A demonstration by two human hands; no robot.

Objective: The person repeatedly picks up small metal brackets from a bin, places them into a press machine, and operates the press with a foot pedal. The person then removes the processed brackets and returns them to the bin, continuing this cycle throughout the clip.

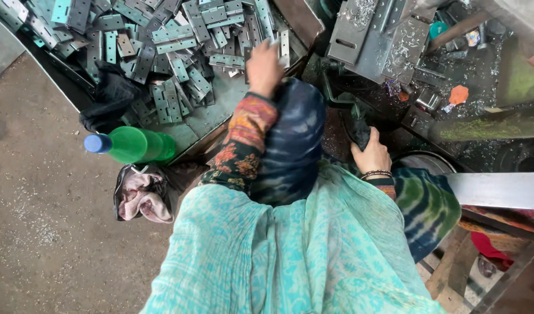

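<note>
The left hand reaches far into a tray heaped with flat grey-green metal plates. Its fingers are blurred and curl round the edge of one plate at the right side of the heap, so the grip seems narrow, though how firmly it holds is hard to make out. The right hand rests nearer, right of centre, with the fingers closed over a dark object; what that object is cannot be told, since the hand and shadow cover most of it. A beaded bracelet sits at that wrist.

Much of the middle is hidden by a turquoise patterned cloth and a dark blue garment over the person's knee. To the far right a machine bed strewn with metal shavings is cut off by the top edge.

At the left, beside the tray, a green plastic bottle with a blue cap lies on its side; no label shows on it. Just near of it a pinkish rag lies crumpled on the concrete floor. A small orange scrap lies among the shavings.
</note>
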